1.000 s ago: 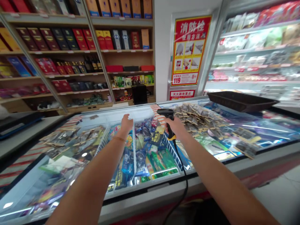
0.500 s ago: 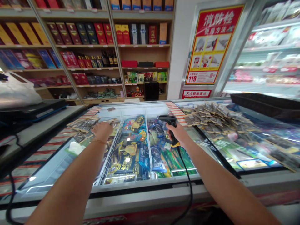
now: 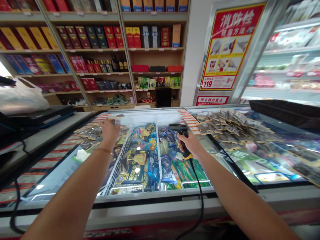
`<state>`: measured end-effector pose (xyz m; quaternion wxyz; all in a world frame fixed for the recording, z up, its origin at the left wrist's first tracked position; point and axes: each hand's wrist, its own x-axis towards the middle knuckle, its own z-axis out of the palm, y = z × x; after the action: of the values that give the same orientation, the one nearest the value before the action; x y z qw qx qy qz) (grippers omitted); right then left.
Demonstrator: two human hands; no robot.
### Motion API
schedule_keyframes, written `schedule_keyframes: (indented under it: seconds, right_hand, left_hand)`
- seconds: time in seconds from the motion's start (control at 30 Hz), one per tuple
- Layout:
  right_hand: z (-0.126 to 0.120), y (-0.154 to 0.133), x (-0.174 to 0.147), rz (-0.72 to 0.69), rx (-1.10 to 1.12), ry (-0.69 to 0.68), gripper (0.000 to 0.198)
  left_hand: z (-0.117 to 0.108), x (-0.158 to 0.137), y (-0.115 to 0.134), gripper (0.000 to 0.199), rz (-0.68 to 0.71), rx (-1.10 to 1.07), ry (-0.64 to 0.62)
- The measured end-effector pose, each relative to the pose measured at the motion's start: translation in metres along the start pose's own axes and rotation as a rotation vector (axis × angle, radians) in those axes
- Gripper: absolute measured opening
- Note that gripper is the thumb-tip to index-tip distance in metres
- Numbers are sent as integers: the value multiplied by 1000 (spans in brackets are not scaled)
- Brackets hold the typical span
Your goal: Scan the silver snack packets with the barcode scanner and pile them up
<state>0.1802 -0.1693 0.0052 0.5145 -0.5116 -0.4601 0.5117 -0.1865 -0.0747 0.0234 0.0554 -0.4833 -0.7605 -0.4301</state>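
My right hand is wrapped round the handle of a black and yellow barcode scanner, above the freezer's packs; its cable hangs down over the front edge. My left hand reaches over the left end of the chest freezer, fingers closed on a small packet that is blurred and partly hidden. Close beside that hand lies a small pile of flat brown packets on the glass. A far larger pile of similar packets is spread over the glass at right.
Below the hands, the chest freezer holds blue, yellow and green packs, split by white wire dividers. A black tray sits at right. At left are a counter and a white plastic bag. Stocked shelves stand behind.
My left hand has moved slightly away from me with the packet, its fingers now nearer the freezer's far edge. The right hand with the scanner stays almost still; the view shifts a little.
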Motion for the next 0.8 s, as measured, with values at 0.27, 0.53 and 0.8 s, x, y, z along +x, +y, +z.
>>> schedule_keyframes:
  seconds: [0.27, 0.53, 0.8]
  right_hand:
    - [-3, -4, -3, -33, 8, -5, 21]
    - [-1, -4, -9, -79, -110, -7, 17]
    - [6, 1, -20, -121, -283, -26, 18]
  left_hand:
    - [75, -50, 86, 35, -84, -687, -315]
    - [131, -96, 99, 65, -225, -1170, -484]
    - [135, -91, 86, 38, -193, -1179, -502]
